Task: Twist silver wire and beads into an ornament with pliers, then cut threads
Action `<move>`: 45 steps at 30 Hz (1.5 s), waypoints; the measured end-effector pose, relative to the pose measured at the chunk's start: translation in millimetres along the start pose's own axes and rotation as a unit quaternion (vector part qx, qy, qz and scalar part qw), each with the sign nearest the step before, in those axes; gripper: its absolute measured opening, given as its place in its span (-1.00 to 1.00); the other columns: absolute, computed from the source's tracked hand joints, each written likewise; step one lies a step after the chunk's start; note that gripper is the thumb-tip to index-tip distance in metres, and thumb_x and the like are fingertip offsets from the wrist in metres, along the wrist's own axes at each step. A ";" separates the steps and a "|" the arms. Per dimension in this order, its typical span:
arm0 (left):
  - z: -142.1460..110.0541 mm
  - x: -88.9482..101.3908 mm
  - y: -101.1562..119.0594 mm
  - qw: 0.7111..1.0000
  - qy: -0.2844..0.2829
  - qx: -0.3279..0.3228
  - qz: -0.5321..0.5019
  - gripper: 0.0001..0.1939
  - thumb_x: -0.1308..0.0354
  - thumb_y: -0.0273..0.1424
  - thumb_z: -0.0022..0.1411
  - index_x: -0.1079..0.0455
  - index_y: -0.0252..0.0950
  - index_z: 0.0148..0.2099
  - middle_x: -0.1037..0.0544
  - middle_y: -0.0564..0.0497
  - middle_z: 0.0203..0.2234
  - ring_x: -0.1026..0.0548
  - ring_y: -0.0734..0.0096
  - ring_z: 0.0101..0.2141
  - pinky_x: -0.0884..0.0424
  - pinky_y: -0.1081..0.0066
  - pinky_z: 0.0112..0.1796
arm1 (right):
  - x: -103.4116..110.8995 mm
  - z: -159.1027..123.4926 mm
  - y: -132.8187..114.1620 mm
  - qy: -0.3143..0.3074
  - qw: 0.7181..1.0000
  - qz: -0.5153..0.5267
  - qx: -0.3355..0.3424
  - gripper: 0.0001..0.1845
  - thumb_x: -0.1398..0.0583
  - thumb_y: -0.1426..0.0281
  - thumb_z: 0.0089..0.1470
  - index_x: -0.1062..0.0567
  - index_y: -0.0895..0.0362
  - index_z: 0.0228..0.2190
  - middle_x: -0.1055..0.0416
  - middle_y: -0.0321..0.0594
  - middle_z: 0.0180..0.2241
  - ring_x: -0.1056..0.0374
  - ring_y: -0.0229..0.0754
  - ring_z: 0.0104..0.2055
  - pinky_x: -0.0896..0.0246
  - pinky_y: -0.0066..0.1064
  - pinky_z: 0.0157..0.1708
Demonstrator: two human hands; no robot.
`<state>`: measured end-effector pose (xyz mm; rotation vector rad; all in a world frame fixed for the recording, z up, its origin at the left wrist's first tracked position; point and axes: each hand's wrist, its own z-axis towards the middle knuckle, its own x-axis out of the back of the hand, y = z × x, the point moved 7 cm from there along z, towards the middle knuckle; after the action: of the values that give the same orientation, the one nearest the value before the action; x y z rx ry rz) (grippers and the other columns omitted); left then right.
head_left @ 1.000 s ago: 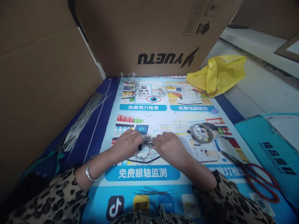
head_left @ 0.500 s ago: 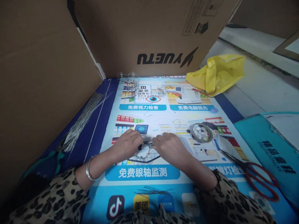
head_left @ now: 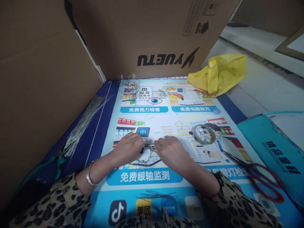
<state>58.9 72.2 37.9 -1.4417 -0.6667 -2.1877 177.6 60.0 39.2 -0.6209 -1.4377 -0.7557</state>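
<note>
The left hand [head_left: 130, 147] and right hand [head_left: 170, 152], fingers curled, pinch the beaded wire [head_left: 146, 161] between them; most of it spreads toward six o'clock from their grip. It looks light, springy, easily kinked; best held by bare strands.

Thin metallic beaded wirework [head_left: 147, 160], matt cardboard panels [head_left: 114, 38], creased plastic-looking bag [head_left: 227, 73], glossy metal bracelet [head_left: 88, 174]

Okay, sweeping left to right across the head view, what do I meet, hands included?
Teal-handled pliers, silvery wire bundle, left hand, beaded wire piece, right hand, round bead container, red-handled scissors.
</note>
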 end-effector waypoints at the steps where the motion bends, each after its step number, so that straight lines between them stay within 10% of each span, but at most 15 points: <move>1: -0.2 -0.4 -0.4 1.000 -0.002 0.002 -0.002 -0.83 0.08 -0.56 0.20 -0.31 -0.33 -0.36 -0.39 -0.04 -0.50 -0.32 0.34 -0.39 -0.28 0.32 -0.34 | -0.4 -0.1 0.2 -0.001 1.000 0.003 0.000 -0.88 -0.10 0.39 0.14 -0.39 0.15 -0.39 -0.38 -0.17 -0.43 -0.20 -0.14 -0.38 0.16 -0.35 -0.44; 45: -0.8 0.5 -5.8 0.995 -0.009 0.005 -0.098 -0.84 0.10 -0.55 0.25 -0.29 -0.33 -0.29 -0.44 -0.05 -0.44 -0.39 0.36 -0.32 -0.38 0.33 -0.32 | 1.4 0.5 8.1 -0.009 0.999 0.037 0.016 -0.90 -0.13 0.39 0.11 -0.39 0.13 -0.42 -0.39 -0.21 -0.44 -0.23 -0.15 -0.37 0.16 -0.35 -0.46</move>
<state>54.7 76.4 37.3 -1.4451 -0.8581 -2.3169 183.5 65.3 41.2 -0.6549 -1.4322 -0.6696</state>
